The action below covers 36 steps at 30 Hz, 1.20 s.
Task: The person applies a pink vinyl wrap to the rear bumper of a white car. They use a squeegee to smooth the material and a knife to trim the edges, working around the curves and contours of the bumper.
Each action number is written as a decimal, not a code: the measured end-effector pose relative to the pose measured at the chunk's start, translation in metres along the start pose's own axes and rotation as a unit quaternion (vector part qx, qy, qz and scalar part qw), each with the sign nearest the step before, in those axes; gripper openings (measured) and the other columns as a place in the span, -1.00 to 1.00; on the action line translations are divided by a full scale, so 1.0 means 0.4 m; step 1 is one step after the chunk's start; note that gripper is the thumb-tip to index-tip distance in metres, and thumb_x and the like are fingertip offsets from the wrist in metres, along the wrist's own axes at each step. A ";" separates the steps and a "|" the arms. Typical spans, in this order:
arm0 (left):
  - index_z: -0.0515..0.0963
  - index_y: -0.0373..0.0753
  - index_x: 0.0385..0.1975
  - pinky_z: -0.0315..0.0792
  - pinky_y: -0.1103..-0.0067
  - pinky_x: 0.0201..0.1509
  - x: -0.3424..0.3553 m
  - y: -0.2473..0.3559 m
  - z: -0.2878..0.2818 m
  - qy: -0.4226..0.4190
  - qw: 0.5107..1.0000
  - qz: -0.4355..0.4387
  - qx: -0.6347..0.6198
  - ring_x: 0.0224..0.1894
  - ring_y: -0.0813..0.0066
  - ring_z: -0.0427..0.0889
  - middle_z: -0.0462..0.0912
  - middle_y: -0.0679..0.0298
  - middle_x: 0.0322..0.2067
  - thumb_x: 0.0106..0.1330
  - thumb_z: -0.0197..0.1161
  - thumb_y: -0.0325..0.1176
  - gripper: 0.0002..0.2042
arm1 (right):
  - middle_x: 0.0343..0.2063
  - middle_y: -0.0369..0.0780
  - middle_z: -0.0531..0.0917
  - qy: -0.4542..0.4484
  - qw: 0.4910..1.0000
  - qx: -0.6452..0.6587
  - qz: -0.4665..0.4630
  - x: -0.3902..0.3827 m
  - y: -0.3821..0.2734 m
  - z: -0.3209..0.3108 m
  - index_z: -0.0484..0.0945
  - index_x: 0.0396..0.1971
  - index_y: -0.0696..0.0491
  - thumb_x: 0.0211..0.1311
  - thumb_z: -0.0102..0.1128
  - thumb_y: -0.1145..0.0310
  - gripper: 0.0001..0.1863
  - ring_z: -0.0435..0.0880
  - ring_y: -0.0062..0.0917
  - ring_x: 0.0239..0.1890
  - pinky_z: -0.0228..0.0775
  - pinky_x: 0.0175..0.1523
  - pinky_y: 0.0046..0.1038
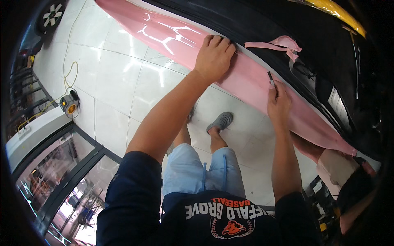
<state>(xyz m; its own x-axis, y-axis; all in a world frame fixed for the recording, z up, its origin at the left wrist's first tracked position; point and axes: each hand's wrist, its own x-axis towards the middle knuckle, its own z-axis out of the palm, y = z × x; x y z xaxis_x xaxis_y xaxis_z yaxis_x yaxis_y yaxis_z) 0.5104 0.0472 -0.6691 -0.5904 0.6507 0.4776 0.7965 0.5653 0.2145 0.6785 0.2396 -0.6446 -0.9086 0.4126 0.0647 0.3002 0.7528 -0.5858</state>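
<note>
nearest the camera are the person's dark shirt (205,221) and pale blue shorts (201,172), with two grey shoes (220,121) standing on the glossy white tile floor (119,82) below. both bare forearms rise from the near edge toward a long pink film (246,82) laid along a black car body (312,45), which runs from far left to near right across the view. the right hand (279,104) is closed around a slim dark blade tool (271,79), held like a pen with its tip on the film close to the film's far edge. a little farther and to the left, the left hand (214,56) lies palm down on the film, fingers bent and pressing along the seam where pink meets black; it grips nothing that can be seen. just right of that hand, a loose trimmed strip of pink film (279,44) lies crumpled on the black panel. at near right, another person's arm (308,147) reaches under the film's lower edge. far off at left, a yellow cable (67,78) runs across the tiles to a small grey and orange device (69,103).
</note>
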 end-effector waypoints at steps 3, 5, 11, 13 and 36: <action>0.52 -0.22 -0.28 0.26 0.24 0.10 -0.007 0.002 -0.005 -0.036 0.999 -0.009 -0.011 -0.07 0.15 0.44 0.52 0.17 -0.22 -0.04 0.14 -0.45 -0.74 | -0.27 -0.03 0.64 -0.013 1.000 0.000 0.027 -0.007 -0.013 -0.006 0.54 -0.12 0.14 0.24 0.00 0.40 -0.74 0.62 -0.13 -0.20 0.43 -0.09 -0.25; 0.51 -0.23 -0.24 0.27 0.23 0.10 -0.010 0.007 0.001 -0.043 0.999 -0.014 -0.010 -0.05 0.12 0.43 0.50 0.15 -0.19 -0.04 0.14 -0.44 -0.71 | -0.26 -0.03 0.64 -0.014 1.000 0.005 0.027 -0.005 0.001 -0.012 0.54 -0.09 0.14 0.23 -0.01 0.41 -0.72 0.61 -0.14 -0.17 0.41 -0.05 -0.26; 0.50 -0.26 -0.14 0.26 0.21 0.11 -0.031 0.010 0.018 -0.001 0.999 -0.017 -0.041 -0.01 0.10 0.41 0.47 0.13 -0.19 -0.06 0.16 -0.48 -0.62 | -0.31 -0.11 0.59 -0.032 0.988 0.046 0.147 -0.035 0.030 -0.011 0.51 0.00 0.12 0.24 -0.05 0.43 -0.65 0.55 -0.37 -0.36 0.41 -0.19 -0.39; 0.52 -0.24 -0.18 0.26 0.25 0.11 -0.023 0.008 0.022 0.011 1.000 -0.005 -0.028 -0.05 0.17 0.43 0.49 0.19 -0.18 -0.02 0.18 -0.46 -0.67 | -0.45 -0.22 0.55 -0.023 0.985 0.071 0.155 -0.040 0.028 -0.010 0.49 0.07 0.08 0.25 -0.06 0.42 -0.61 0.50 -0.60 -0.59 0.43 -0.41 -0.52; 0.52 -0.20 -0.20 0.28 0.33 0.08 -0.013 -0.042 0.009 -0.054 0.992 0.006 -0.113 -0.03 0.20 0.42 0.51 0.21 -0.16 0.10 0.11 -0.43 -0.76 | -0.50 -0.15 0.60 -0.064 0.943 0.202 0.255 0.066 -0.246 0.173 0.49 -0.08 0.15 0.22 -0.13 0.42 -0.68 0.59 -0.34 -0.37 0.39 -0.18 -0.35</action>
<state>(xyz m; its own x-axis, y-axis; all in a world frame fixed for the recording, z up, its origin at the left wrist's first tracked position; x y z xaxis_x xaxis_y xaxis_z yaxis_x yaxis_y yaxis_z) 0.4997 0.0359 -0.6782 -0.5817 0.7136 0.3904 0.8051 0.4366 0.4015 0.6050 0.1409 -0.6413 -0.7111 0.5841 -0.3914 0.5961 0.2057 -0.7762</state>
